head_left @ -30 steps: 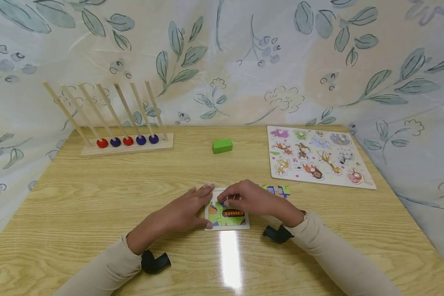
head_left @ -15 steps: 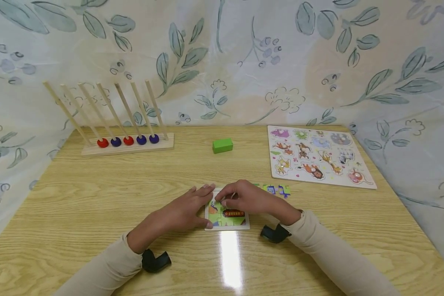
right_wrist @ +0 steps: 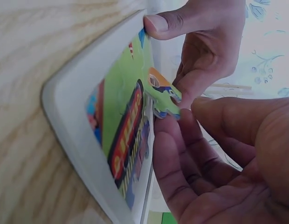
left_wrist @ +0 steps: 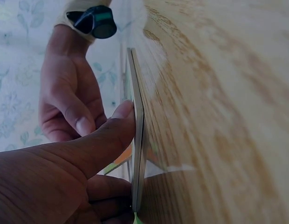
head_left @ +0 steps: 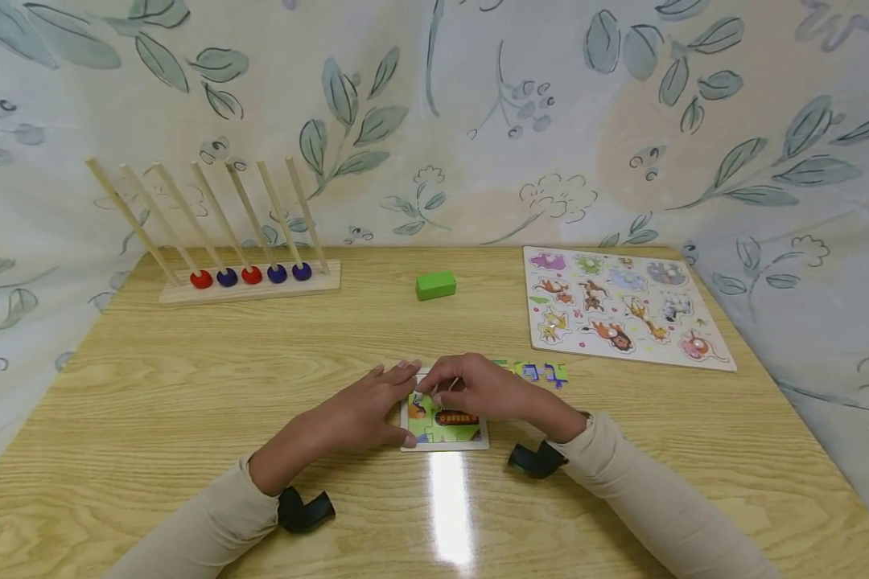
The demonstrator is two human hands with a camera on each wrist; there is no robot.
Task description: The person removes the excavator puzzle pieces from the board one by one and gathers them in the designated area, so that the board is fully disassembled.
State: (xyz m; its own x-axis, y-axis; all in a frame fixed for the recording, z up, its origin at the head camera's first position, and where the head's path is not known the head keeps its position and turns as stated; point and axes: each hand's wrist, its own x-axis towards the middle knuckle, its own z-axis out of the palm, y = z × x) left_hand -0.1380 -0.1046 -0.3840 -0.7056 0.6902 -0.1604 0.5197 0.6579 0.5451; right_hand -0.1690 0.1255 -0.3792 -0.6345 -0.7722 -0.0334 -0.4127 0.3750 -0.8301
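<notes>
A small jigsaw puzzle in a white frame [head_left: 445, 446] lies on the table, with green pieces and a red-and-black track picture set in it. My left hand [head_left: 355, 412] rests along its left side, the thumb [left_wrist: 122, 112] pressing the border and the fingers stretched towards the far corner. Over the upper part of the puzzle, my right hand [head_left: 487, 389] pinches a green puzzle piece [right_wrist: 164, 97] with orange and blue on it between thumb and fingertips. That piece stands tilted up from the others, near the left side. My right hand hides the puzzle's upper right from the head camera.
Loose puzzle pieces [head_left: 543, 372] lie just beyond my right hand. Further back are a green block [head_left: 435, 285] and an animal peg board [head_left: 626, 310] on the right. A wooden rod stand [head_left: 249, 283] with red and blue beads is at the back left.
My right hand has slid a little to the left over the puzzle, uncovering more of the loose pieces behind it. My left hand stays in place.
</notes>
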